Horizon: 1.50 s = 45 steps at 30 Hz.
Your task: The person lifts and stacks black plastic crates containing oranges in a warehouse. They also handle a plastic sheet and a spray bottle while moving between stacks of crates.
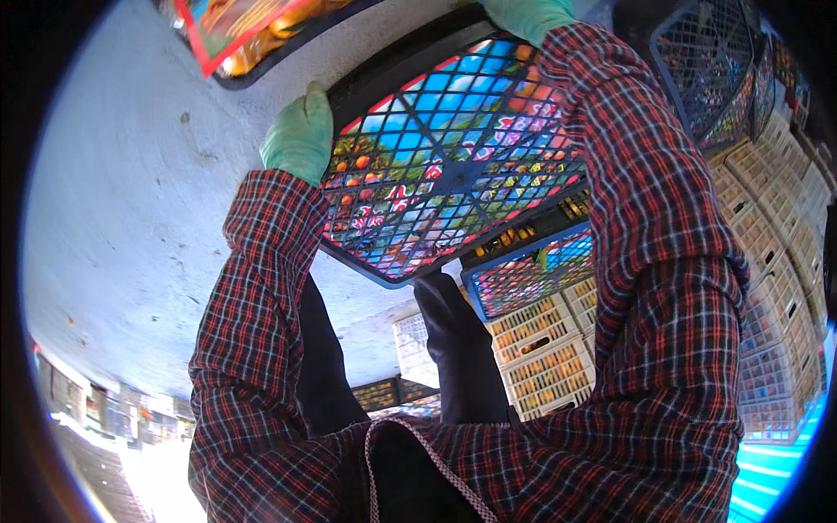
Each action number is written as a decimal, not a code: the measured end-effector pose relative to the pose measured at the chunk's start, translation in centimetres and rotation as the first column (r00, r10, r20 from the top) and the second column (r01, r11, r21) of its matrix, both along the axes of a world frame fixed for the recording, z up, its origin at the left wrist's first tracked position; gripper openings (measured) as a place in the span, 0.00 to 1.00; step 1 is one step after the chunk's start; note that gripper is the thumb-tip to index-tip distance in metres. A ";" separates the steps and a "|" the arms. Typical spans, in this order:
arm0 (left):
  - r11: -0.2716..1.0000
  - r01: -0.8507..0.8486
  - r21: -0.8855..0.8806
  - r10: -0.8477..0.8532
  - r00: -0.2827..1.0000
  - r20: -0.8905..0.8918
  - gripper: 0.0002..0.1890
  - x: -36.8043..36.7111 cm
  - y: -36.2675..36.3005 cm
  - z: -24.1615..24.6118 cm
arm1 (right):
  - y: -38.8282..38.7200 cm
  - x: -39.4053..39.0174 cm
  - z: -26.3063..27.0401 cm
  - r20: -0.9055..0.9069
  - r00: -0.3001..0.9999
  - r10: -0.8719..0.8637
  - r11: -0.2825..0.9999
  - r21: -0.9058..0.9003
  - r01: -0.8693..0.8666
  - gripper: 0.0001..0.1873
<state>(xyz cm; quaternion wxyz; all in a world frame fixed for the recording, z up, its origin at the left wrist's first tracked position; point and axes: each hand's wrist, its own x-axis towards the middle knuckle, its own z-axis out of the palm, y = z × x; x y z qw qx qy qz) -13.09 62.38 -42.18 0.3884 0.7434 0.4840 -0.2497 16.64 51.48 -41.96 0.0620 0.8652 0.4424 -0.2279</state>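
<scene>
A black plastic mesh crate (458, 178) hangs before me, tilted so that a lattice face shows. Behind the mesh lies a colourful printed sheet of fruit, sky and writing. My left hand (299, 136), in a light green glove, grips the crate's left edge with the thumb up along the rim. On the far right edge is my right hand (528, 18), gloved alike; the top of the picture cuts it off and its fingers are mostly hidden. What the crate holds inside cannot be seen.
Another black crate (252, 73) with a red-bordered print lies at the top left on the grey concrete floor (144, 216). Pale slatted crates (543, 363) with orange fruit stand by my right leg. More pale crates (765, 261) and black mesh crates (709, 68) are stacked to the right.
</scene>
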 end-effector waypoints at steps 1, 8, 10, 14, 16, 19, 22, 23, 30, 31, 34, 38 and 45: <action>0.999 0.017 -0.030 -0.018 0.998 -0.060 0.35 0.2 0.1 0.0 | -0.6 0.6 0.1 -0.018 1.000 -0.012 1.000 0.013 0.012 0.22; 1.000 0.019 -0.018 -0.022 0.984 -0.179 0.36 0.2 0.2 -0.7 | -11.5 4.3 -2.9 0.286 0.942 0.178 0.918 0.295 -0.263 0.17; 0.994 0.107 0.036 -0.101 0.986 -0.135 0.36 -0.3 0.0 -1.0 | -15.2 3.4 -4.7 0.336 0.942 -0.010 0.961 0.265 -0.084 0.19; 0.994 0.105 0.030 -0.099 0.983 -0.156 0.34 -0.7 -0.2 -1.1 | -17.7 1.4 -6.3 0.288 0.910 -0.299 0.911 0.370 0.182 0.14; 0.993 0.117 0.023 -0.111 0.977 -0.183 0.32 -0.5 -0.1 -1.1 | -16.5 1.5 -5.7 0.231 0.932 -0.278 0.956 0.160 0.245 0.13; 0.992 0.120 0.045 -0.113 0.983 -0.145 0.31 -0.3 0.0 -1.0 | -14.3 2.1 -3.0 0.222 0.908 -0.355 0.910 0.302 0.282 0.13; 0.922 0.335 0.193 -0.322 0.942 -0.096 0.29 -0.7 -0.2 -1.5 | -14.4 0.9 0.1 0.139 0.883 -0.448 0.848 0.377 0.371 0.14; 0.828 0.531 0.181 -0.493 0.842 -0.220 0.25 -0.9 0.0 -1.8 | -15.3 -0.3 0.8 0.029 0.877 -0.479 0.833 0.331 0.444 0.16; 0.686 0.656 0.315 -0.645 0.749 -0.152 0.24 -4.5 1.6 -6.0 | -20.1 -4.3 5.5 -0.092 0.701 -0.707 0.695 0.088 0.713 0.30; 0.710 0.652 0.265 -0.643 0.754 -0.132 0.24 -5.2 1.8 -6.7 | -20.3 -4.4 5.3 -0.069 0.698 -0.713 0.696 0.052 0.716 0.30; 0.668 0.713 0.215 -0.685 0.701 -0.196 0.23 -6.1 1.6 -8.3 | -21.0 -4.0 4.6 -0.161 0.603 -0.782 0.616 -0.046 0.787 0.31; 0.860 0.477 0.182 -0.470 0.879 -0.083 0.18 -4.9 0.7 -6.9 | -24.5 -4.5 2.8 0.087 0.918 -0.386 0.922 0.003 0.387 0.21; 0.600 0.794 0.101 -0.793 0.607 -0.053 0.19 0.1 1.3 -2.5 | -26.5 -7.0 0.4 0.186 0.966 -0.181 0.957 -0.194 0.217 0.19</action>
